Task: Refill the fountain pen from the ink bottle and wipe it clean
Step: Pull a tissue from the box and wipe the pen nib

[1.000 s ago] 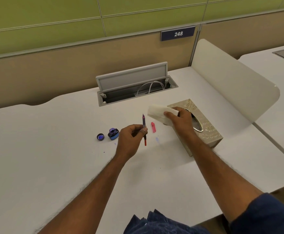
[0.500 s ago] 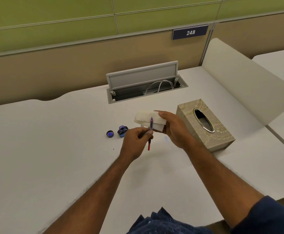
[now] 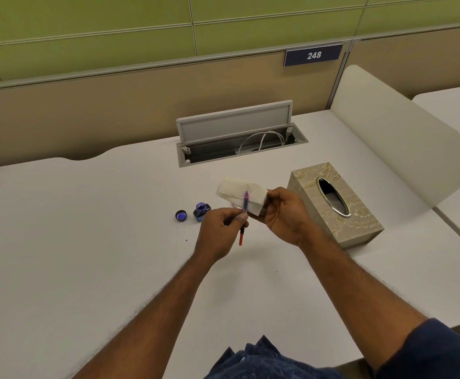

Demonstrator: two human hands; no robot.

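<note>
My left hand [image 3: 217, 231] pinches a slim fountain pen [image 3: 245, 203] upright, its ink-stained tip pointing up and its red end hanging below my fingers. My right hand [image 3: 283, 214] holds a white tissue [image 3: 239, 192] just behind the pen's upper part, touching it. The open ink bottle [image 3: 202, 210] with blue ink stands on the white desk [image 3: 86, 242] just left of my left hand. Its round cap [image 3: 181, 215] lies beside it, further left.
A beige patterned tissue box [image 3: 335, 206] with an oval slot sits right of my hands. An open cable hatch [image 3: 239, 135] with white wires lies at the desk's back. A curved white divider [image 3: 403, 138] rises on the right.
My right hand pulled a tissue from the box and brought it left to the pen. The left hand kept the pen upright. The pink pen part seen on the desk earlier is out of sight.
</note>
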